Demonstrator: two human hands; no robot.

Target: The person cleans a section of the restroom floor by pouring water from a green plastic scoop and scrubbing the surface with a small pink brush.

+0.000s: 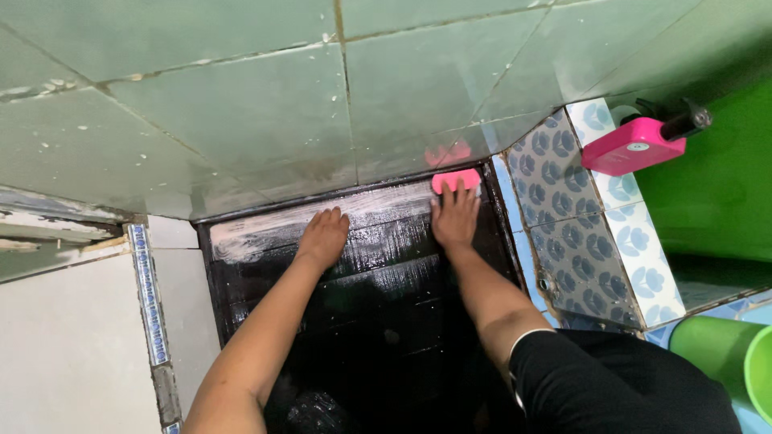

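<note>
Black, wet, ribbed floor surface [378,297] fills the lower middle of the head view, with a band of white soapy foam [322,217] along its far edge where it meets the green tiled wall [241,104].

Left hand [323,236]: palm down, fingers loosely together, resting flat on the black surface just below the foam. It grips nothing.

Right hand [454,215]: palm down, fingers extended and pressed onto the near edge of a pink scrubbing pad [456,179]. The pad lies at the far right corner of the black surface, against the wall base; its pink reflection shows in the tile above. Hand is flat on it rather than curled around it.

To the right: a low ledge faced with blue floral tiles [579,233]. A pink bottle with a black cap [639,143] lies on top of the ledge, well apart from both hands. A green container [724,354] is at the lower right. White tiling with a narrow blue patterned strip [149,297] sits to the left. The person's dark trouser leg [619,386] is at the bottom right.
</note>
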